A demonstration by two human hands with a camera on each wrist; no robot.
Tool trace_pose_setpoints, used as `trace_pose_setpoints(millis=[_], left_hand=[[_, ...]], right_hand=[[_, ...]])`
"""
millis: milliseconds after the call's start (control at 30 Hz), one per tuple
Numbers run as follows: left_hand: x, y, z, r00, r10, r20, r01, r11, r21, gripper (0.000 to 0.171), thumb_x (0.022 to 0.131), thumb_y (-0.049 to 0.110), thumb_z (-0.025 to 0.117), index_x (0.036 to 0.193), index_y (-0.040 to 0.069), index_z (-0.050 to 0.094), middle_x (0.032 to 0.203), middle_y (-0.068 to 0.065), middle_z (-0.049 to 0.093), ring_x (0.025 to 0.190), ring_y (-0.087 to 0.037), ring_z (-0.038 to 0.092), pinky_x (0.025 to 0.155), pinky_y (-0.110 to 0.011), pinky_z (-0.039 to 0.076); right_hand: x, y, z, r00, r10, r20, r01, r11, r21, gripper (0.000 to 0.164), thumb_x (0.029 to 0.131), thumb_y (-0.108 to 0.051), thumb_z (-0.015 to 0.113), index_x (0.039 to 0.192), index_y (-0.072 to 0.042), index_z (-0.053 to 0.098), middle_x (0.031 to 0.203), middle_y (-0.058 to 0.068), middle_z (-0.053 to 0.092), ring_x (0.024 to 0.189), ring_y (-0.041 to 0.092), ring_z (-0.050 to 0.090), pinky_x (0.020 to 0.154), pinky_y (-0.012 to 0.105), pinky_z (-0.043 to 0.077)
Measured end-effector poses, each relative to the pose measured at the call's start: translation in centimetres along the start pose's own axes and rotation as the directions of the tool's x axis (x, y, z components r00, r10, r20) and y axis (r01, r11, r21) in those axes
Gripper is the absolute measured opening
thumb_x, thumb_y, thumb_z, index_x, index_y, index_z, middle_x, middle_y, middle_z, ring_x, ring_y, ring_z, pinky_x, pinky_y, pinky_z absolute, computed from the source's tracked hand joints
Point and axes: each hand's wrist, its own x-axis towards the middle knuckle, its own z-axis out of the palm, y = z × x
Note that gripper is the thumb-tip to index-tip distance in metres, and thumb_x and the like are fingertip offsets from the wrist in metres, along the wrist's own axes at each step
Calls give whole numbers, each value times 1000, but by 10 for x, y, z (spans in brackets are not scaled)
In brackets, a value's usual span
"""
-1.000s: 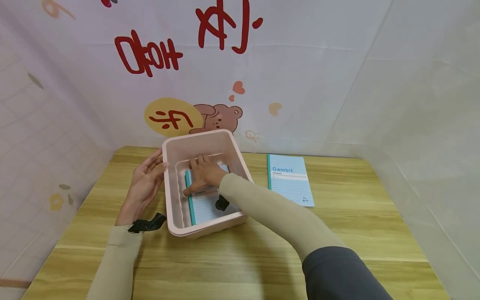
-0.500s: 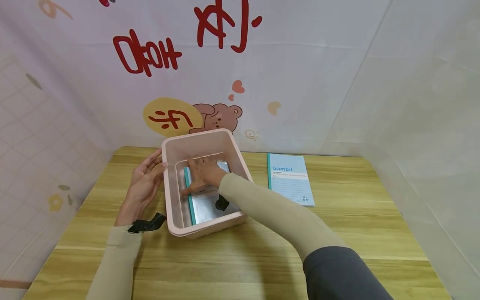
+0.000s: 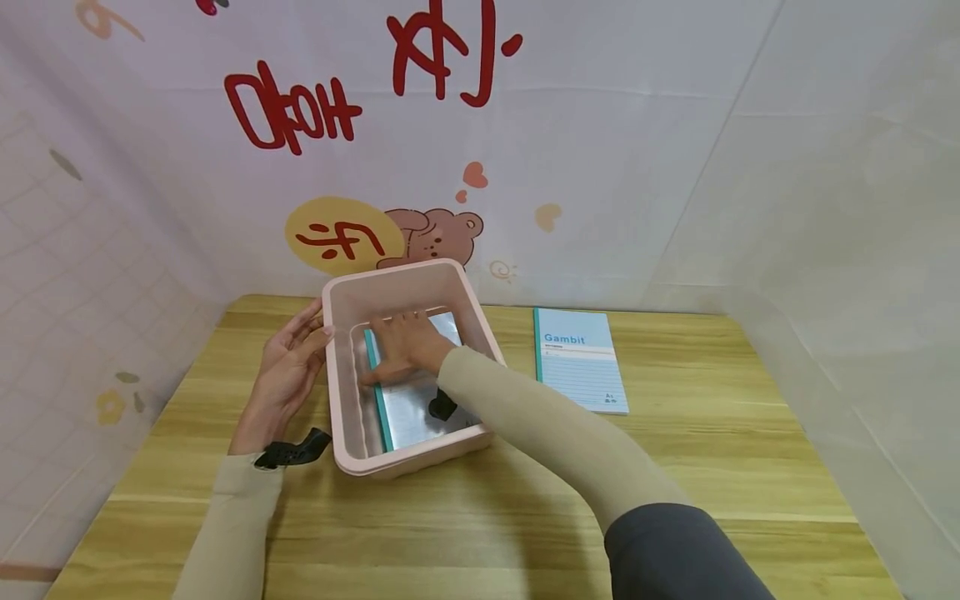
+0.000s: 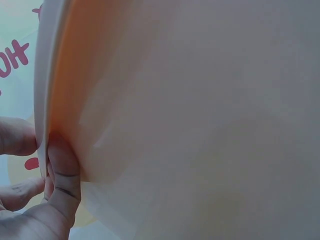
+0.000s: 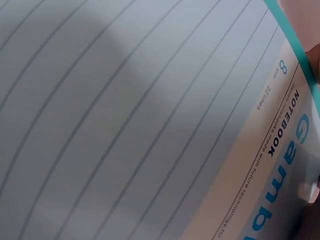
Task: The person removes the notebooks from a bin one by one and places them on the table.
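Note:
A pink plastic bin (image 3: 341, 400) stands on the table, tilted slightly in my view. My left hand (image 3: 288, 371) pinches its left rim; in the left wrist view the thumb and fingers (image 4: 65, 170) lie on both sides of the rim wall. Inside the bin is a light-blue notebook (image 3: 408, 417) with a teal spine. My right hand (image 3: 408, 346) reaches down over it and grips it, the thumb at the spine and the other fingers toward the far edge. Close up in the right wrist view, the notebook's lined cover (image 5: 125, 125) reads "Gambit"; most of that hand is out of view.
A second light-blue Gambit notebook (image 3: 581, 362) lies flat on the wooden table (image 3: 465, 525), to the right of the bin. A white printed backdrop (image 3: 600, 150) rises behind the table, with pale panels at both sides.
In my right hand the notebook has shifted slightly up and tilted, so its cover now shines with glare. The left hand and the bin have hardly moved.

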Motion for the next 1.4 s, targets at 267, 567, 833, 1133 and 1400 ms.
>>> trace_pose_setpoints(millis=[267, 567, 833, 1133, 1400], left_hand=[[-1, 0, -1, 1000, -19, 2, 19, 1000, -12, 68, 101, -3, 58, 160, -2, 25, 122, -5, 52, 98, -7, 60, 80, -14, 56], [-3, 1, -4, 1000, -3, 3, 3, 1000, -10, 66, 102, -3, 56, 160, -3, 24, 122, -5, 50, 100, -6, 59, 81, -13, 56], [-5, 1, -7, 1000, -9, -5, 9, 1000, -15, 67, 101, -1, 58, 160, -2, 25, 122, -5, 51, 100, -7, 59, 82, -14, 56], [2, -1, -3, 1000, -17, -9, 17, 1000, -22, 68, 100, 1, 61, 159, -1, 27, 124, -5, 52, 105, -9, 58, 84, -15, 56], [4, 0, -3, 1000, -31, -7, 31, 1000, -1, 69, 101, 2, 62, 160, 1, 27, 125, -3, 50, 108, -8, 56, 87, -15, 55]], right_hand=[[1, 1, -8, 999, 2, -42, -3, 1000, -8, 98, 79, -85, 57, 154, -25, 33, 146, 6, 56, 133, 25, 50, 114, 47, 37], [-3, -1, -23, 989, -36, -145, 40, 999, 22, 93, 83, -78, 57, 155, -25, 33, 155, 4, 47, 142, 25, 43, 120, 51, 32], [-6, 1, -36, 969, -47, -240, 68, 995, 79, 87, 82, -76, 60, 149, -25, 39, 153, 3, 48, 141, 25, 44, 118, 49, 34], [-16, 10, -52, 935, -46, -351, 95, 988, 123, 77, 81, -69, 61, 140, -23, 41, 137, 3, 57, 126, 21, 53, 106, 45, 41], [-27, 10, -72, 915, -47, -401, 96, 990, 105, 78, 79, -69, 63, 139, -22, 43, 130, 1, 59, 120, 19, 53, 100, 41, 41]])
